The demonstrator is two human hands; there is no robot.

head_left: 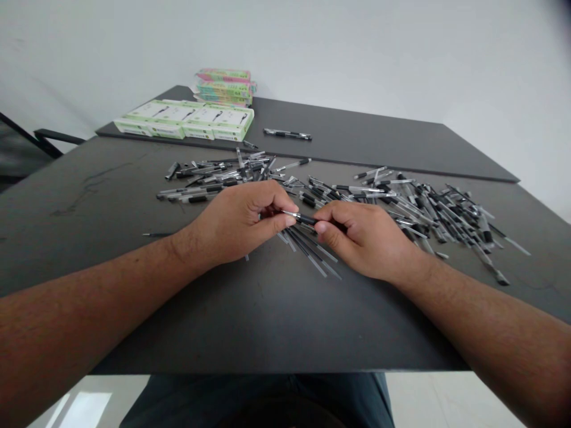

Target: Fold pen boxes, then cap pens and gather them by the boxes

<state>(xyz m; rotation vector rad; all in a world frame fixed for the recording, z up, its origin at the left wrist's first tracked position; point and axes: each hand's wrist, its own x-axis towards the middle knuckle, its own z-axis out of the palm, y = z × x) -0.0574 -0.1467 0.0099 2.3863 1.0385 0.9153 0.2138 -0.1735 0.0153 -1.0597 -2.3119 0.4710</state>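
Forearms (120, 285) cross table edge (276, 373); pen (307, 220) beyond.

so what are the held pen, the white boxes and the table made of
Pen: matte black grip, perhaps rubber; shiny silvery end, metal or plastic. White boxes: likely printed card, from the straight edges and pictures. Table: dark grey, faint sheen; maybe laminate, but the look leaves it open.

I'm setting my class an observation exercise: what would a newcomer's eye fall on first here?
Probably the bare left hand and bare right hand, pinching a slim black pen piece between them at the centre. Beyond them, clear-and-black plastic pen parts lie jumbled across the dark grey table. At the back left, flat white-and-green boxes lie in front of stacked pink-and-green boxes.
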